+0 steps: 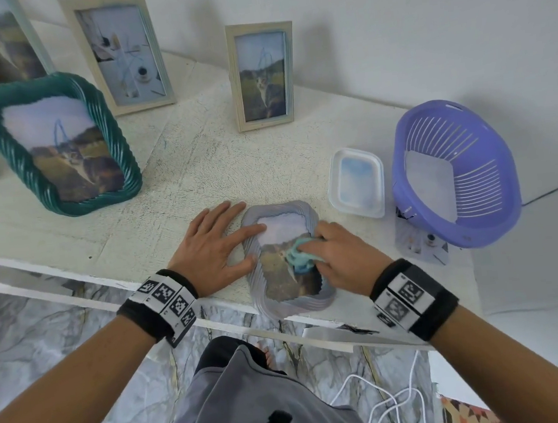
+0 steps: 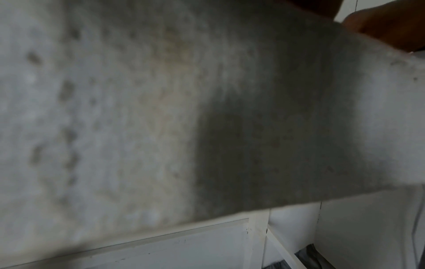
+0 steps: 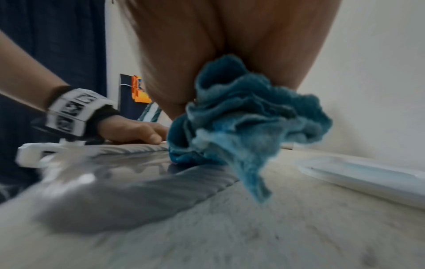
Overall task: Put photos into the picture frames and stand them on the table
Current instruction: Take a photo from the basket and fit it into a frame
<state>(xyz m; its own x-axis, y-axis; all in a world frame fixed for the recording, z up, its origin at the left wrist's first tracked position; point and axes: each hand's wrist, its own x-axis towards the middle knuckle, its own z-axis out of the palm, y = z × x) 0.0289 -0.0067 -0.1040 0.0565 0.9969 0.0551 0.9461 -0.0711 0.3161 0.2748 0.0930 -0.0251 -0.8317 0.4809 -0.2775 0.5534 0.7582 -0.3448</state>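
A grey frame (image 1: 284,260) with a cat photo (image 1: 281,262) in it is laid flat at the front edge of the counter (image 1: 170,174), its lower end overhanging that edge. The left hand (image 1: 217,247) is spread flat on the frame's left border, fingers straight. A crumpled blue cloth (image 1: 301,255) is pinched by the right hand (image 1: 339,253) and pressed onto the glass. Four filled frames are stood toward the back edge: a teal frame (image 1: 57,145) and three pale ones (image 1: 261,75). A clear tub (image 1: 355,182) and a purple basket (image 1: 452,172) are set toward the right edge.
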